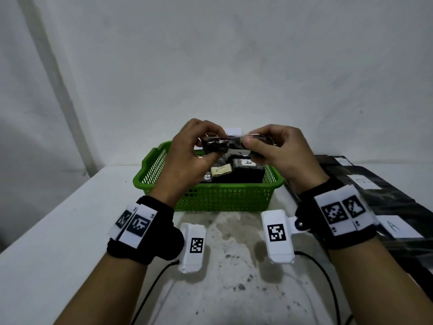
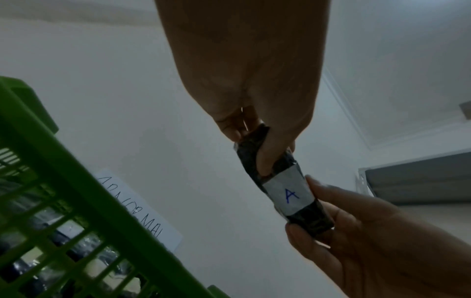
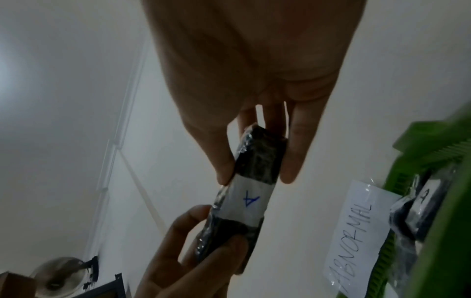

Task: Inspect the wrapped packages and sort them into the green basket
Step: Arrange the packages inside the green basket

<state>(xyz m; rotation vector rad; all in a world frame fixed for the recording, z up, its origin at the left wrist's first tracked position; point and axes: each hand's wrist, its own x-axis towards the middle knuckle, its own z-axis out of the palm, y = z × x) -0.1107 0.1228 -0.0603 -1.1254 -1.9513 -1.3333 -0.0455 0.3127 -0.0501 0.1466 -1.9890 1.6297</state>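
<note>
Head view: left hand [image 1: 187, 148] and right hand [image 1: 276, 148] each pinching one end of black wrapped package [image 1: 216, 145], held up between them, label "A" [image 2: 290, 195] facing away. Green basket [image 1: 222, 195] just below and beyond both hands, partly filled. Advise: rotate slowly, check every face, then lower in, not drop.
</note>
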